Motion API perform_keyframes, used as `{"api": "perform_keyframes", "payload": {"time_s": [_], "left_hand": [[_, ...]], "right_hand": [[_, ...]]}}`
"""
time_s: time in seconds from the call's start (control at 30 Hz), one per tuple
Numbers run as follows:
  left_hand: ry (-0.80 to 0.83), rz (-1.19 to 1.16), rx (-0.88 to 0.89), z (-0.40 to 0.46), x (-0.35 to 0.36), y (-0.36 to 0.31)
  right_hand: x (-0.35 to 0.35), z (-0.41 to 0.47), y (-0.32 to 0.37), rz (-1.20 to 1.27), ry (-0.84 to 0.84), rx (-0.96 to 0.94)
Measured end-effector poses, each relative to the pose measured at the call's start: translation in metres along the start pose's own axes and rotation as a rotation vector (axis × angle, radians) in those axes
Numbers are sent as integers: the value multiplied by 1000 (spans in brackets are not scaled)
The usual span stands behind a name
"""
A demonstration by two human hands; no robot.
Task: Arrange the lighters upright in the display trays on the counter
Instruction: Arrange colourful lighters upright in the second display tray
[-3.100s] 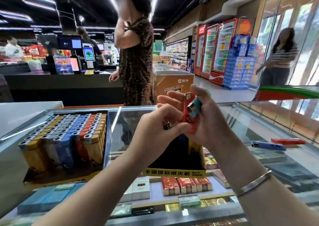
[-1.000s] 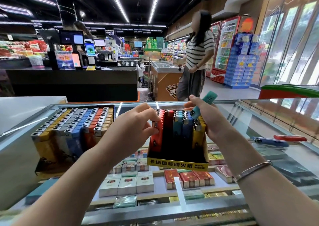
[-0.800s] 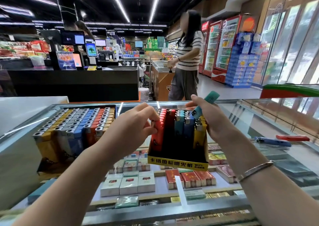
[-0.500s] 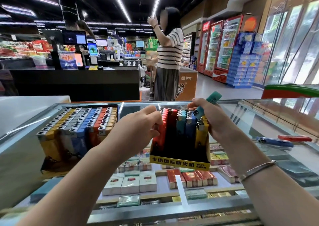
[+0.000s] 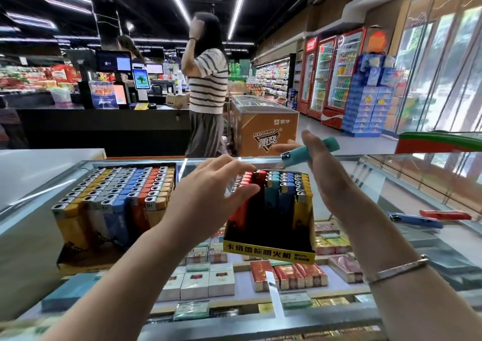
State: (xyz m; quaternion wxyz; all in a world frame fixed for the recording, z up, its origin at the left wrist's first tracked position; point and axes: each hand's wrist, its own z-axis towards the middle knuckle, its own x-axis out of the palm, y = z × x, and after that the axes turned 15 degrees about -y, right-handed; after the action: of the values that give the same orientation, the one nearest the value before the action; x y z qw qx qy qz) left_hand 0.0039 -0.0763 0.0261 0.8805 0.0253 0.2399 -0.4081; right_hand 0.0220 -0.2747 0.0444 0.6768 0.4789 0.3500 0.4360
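Two display trays stand on the glass counter [image 5: 391, 184] in front of us: the full tray [image 5: 78, 260] at left, packed with upright yellow, grey, blue and orange lighters, and the yellow-fronted tray [image 5: 268, 252] at centre, partly filled with upright red, teal, blue and yellow lighters along its far side and a dark gap toward its front. Our left hand [image 5: 208, 197] reaches forward over the red column, fingers spread and nearly straight, gripping nothing, the thumb lying across the tops of the red lighters [image 5: 243, 181]. Our right hand [image 5: 326, 184] is raised beside the tray's right wall, palm turned inward, and holds the teal lighter [image 5: 310, 151] roughly level between thumb and fingers, metal head pointing left, above the tray's far edge. Half a second ago the left hand was curled against the red column; it has since opened. The right hand has lifted slightly and tilted the teal lighter flatter. A blue lighter [image 5: 414, 219] and a red lighter [image 5: 446, 214] lie flat on the glass at right, well apart from the trays. Cigarette packs [image 5: 287, 275] show beneath the glass. A person in a striped top [image 5: 207, 80] stands behind the counter.
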Motion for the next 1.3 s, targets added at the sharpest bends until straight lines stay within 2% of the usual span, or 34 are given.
{"api": "perform_keyframes", "payload": {"time_s": [0.07,0.17,0.3,0.4,0.5,0.67,0.77,0.87,0.93,1.03,1.17,1.3], "left_hand": [[-38,8,10,2,8,-8],[-86,71,119,5,17,-14],[-146,-86,128,8,17,-17],[-128,-162,114,8,19,-18],[-77,-111,121,6,24,-22],[-220,-132,185,11,21,-23],[-285,-153,150,15,15,-19],[-353,-67,94,20,7,-10],[-308,7,77,21,4,-5],[-153,45,59,21,6,-5],[15,32,14,24,17,-6],[111,35,10,30,29,-7]], "right_hand": [[5,-4,0,-9,71,-32],[9,-5,-1,-52,116,23],[7,-6,1,-72,198,51],[5,-4,1,50,160,82],[5,-3,-1,104,145,80],[4,-4,2,-13,212,30],[-1,0,1,-63,271,25],[-8,12,-7,-114,146,118],[-8,15,-13,-225,76,122],[-5,16,-22,-313,72,117],[-2,18,-23,-335,79,118],[-3,17,-24,-318,74,96]]}}
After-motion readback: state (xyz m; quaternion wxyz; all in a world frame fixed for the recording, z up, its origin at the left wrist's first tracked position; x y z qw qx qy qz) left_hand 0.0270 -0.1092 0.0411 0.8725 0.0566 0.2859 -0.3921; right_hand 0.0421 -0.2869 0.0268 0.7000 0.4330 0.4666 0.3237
